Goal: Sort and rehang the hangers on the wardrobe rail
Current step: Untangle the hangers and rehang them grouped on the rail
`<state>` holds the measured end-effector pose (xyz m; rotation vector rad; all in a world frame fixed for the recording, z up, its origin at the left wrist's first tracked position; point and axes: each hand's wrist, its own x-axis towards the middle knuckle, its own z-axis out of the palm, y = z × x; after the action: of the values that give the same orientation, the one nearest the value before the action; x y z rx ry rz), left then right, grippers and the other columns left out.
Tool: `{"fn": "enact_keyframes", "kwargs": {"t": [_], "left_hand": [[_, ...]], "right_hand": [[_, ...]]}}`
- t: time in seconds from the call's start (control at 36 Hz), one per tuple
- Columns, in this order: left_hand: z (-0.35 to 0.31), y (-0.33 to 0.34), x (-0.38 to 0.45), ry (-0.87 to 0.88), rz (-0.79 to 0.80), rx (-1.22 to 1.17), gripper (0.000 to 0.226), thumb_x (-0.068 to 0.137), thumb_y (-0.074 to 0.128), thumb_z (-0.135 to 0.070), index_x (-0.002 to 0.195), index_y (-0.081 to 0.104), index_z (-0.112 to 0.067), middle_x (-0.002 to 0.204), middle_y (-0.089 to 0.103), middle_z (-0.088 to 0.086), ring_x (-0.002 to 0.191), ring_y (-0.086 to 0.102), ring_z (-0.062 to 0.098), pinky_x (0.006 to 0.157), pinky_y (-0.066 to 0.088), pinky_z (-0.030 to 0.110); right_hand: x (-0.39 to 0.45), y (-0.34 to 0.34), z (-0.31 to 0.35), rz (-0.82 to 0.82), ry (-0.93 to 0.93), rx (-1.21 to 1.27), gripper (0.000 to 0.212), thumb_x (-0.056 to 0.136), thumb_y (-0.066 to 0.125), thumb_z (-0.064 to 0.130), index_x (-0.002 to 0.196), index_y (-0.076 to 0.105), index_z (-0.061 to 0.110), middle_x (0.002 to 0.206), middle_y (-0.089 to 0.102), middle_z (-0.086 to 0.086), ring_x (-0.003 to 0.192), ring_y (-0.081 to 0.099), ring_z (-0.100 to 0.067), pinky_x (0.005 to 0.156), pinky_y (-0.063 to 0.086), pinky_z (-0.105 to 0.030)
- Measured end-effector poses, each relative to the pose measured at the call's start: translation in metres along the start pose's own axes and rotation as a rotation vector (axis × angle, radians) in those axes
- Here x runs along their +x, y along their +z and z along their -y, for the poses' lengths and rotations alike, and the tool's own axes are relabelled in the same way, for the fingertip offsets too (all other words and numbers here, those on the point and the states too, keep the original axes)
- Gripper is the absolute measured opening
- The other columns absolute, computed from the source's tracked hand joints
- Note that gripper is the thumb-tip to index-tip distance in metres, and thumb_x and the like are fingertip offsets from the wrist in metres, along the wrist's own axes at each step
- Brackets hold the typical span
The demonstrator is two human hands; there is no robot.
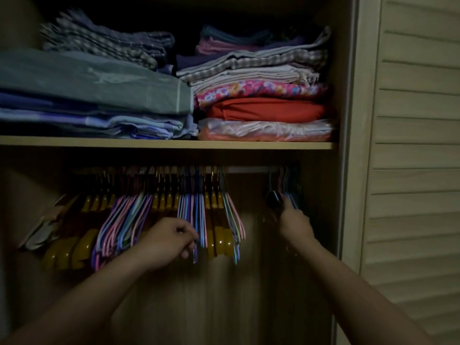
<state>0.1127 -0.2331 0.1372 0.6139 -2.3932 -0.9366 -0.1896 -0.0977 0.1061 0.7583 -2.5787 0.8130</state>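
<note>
— Where are the hangers now, and what do your hands do?

— I see them all on the wardrobe rail (pixel 249 169), under the shelf (pixel 164 142). Left of the bare part of the rail, thin wire hangers (pixel 191 220) in pink, blue and purple hang mixed with thick amber plastic hangers (pixel 219 241). At the right end of the rail hangs a small separate bundle of thin hangers (pixel 288 195). My left hand (pixel 171 241) has its fingers (pixel 190 235) curled, pinching the lower edge of some thin hangers in the mixed group. My right hand (pixel 293 220) grips the bundle from below, fingers closed round it.

— How will they handle?

— I judge the thin ones light and a little springy, with a coating that does not slip much; they tangle easily when many move together. The amber ones look stiffer, heavier and smooth. I would take each near the neck under the hook, not at the bottom bar, so it lifts straight off the rail.
</note>
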Motion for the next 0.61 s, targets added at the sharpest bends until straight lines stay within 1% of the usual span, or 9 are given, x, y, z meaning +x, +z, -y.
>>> {"fn": "enact_keyframes", "kwargs": {"t": [0.06, 0.17, 0.22, 0.31, 0.36, 0.42, 0.5, 0.56, 0.61], "left_hand": [[0.003, -0.001, 0.001, -0.009, 0.006, 0.0, 0.018, 0.101, 0.052, -0.02, 0.096, 0.069, -0.021, 0.084, 0.072, 0.001, 0.065, 0.067, 0.006, 0.058, 0.05, 0.017], [0.007, 0.0, 0.004, -0.032, 0.014, -0.014, 0.018, 0.101, 0.052, -0.02, 0.096, 0.069, -0.019, 0.085, 0.072, 0.003, 0.065, 0.067, 0.007, 0.059, 0.051, 0.02], [0.008, 0.002, 0.006, -0.037, 0.028, -0.038, 0.018, 0.101, 0.051, -0.018, 0.096, 0.069, -0.017, 0.086, 0.072, 0.005, 0.066, 0.067, 0.011, 0.062, 0.052, 0.025], [0.011, 0.004, 0.006, -0.034, 0.04, -0.048, 0.019, 0.101, 0.051, -0.016, 0.096, 0.069, -0.015, 0.087, 0.072, 0.005, 0.066, 0.067, 0.012, 0.062, 0.052, 0.026], [0.014, 0.005, 0.005, -0.029, 0.042, -0.056, 0.019, 0.101, 0.051, -0.016, 0.096, 0.07, -0.015, 0.086, 0.073, 0.005, 0.065, 0.068, 0.011, 0.059, 0.052, 0.024], [0.018, 0.006, 0.004, -0.03, 0.04, -0.063, 0.019, 0.101, 0.052, -0.017, 0.096, 0.07, -0.017, 0.087, 0.073, 0.005, 0.066, 0.069, 0.011, 0.057, 0.052, 0.021], [0.02, 0.007, 0.004, -0.035, 0.042, -0.08, 0.019, 0.101, 0.052, -0.017, 0.096, 0.07, -0.017, 0.088, 0.074, 0.007, 0.066, 0.069, 0.012, 0.057, 0.052, 0.021], [0.021, 0.007, 0.003, -0.034, 0.044, -0.081, 0.019, 0.101, 0.051, -0.016, 0.095, 0.07, -0.017, 0.089, 0.074, 0.007, 0.066, 0.068, 0.011, 0.058, 0.051, 0.022], [0.022, 0.008, 0.002, -0.034, 0.039, -0.084, 0.019, 0.101, 0.052, -0.016, 0.095, 0.07, -0.017, 0.088, 0.073, 0.007, 0.066, 0.068, 0.011, 0.059, 0.052, 0.022]], "right_hand": [[0.0, 0.002, -0.006, -0.012, -0.045, -0.109, 0.069, 0.095, 0.054, 0.009, 0.155, 0.021, 0.024, 0.09, 0.06, -0.004, 0.072, 0.064, -0.018, 0.067, 0.061, -0.039], [0.004, -0.002, -0.012, -0.021, -0.04, -0.184, 0.036, 0.092, 0.06, 0.015, 0.128, 0.052, 0.021, 0.083, 0.059, -0.001, 0.063, 0.062, -0.014, 0.055, 0.059, -0.033], [0.006, -0.004, -0.011, -0.011, -0.032, -0.18, 0.028, 0.092, 0.061, 0.018, 0.12, 0.055, 0.02, 0.078, 0.056, 0.001, 0.059, 0.061, -0.012, 0.052, 0.058, -0.031], [0.005, -0.006, -0.008, 0.04, -0.016, -0.17, 0.036, 0.095, 0.056, 0.021, 0.131, 0.049, 0.022, 0.085, 0.051, -0.001, 0.064, 0.061, -0.014, 0.051, 0.054, -0.03], [-0.002, -0.008, -0.007, 0.053, -0.028, -0.193, 0.042, 0.096, 0.055, 0.024, 0.137, 0.044, 0.023, 0.107, 0.05, -0.008, 0.076, 0.06, -0.018, 0.058, 0.054, -0.032], [-0.011, -0.006, -0.004, -0.051, -0.101, -0.266, 0.055, 0.09, 0.063, 0.021, 0.141, 0.042, 0.021, 0.136, 0.042, -0.015, 0.107, 0.056, -0.03, 0.08, 0.057, -0.039], [-0.024, -0.002, 0.009, -0.249, -0.276, -0.255, 0.049, 0.086, 0.068, 0.023, 0.132, 0.053, 0.02, 0.132, 0.051, -0.011, 0.12, 0.052, -0.03, 0.093, 0.053, -0.04], [-0.03, 0.0, 0.029, -0.092, -0.247, 0.012, 0.022, 0.094, 0.06, 0.027, 0.116, 0.059, 0.025, 0.11, 0.061, -0.001, 0.1, 0.063, -0.02, 0.076, 0.053, -0.031], [-0.038, 0.006, 0.049, 0.251, -0.098, 0.375, 0.007, 0.101, 0.051, 0.031, 0.101, 0.058, 0.033, 0.094, 0.064, 0.005, 0.078, 0.065, -0.012, 0.06, 0.048, -0.024]]}}
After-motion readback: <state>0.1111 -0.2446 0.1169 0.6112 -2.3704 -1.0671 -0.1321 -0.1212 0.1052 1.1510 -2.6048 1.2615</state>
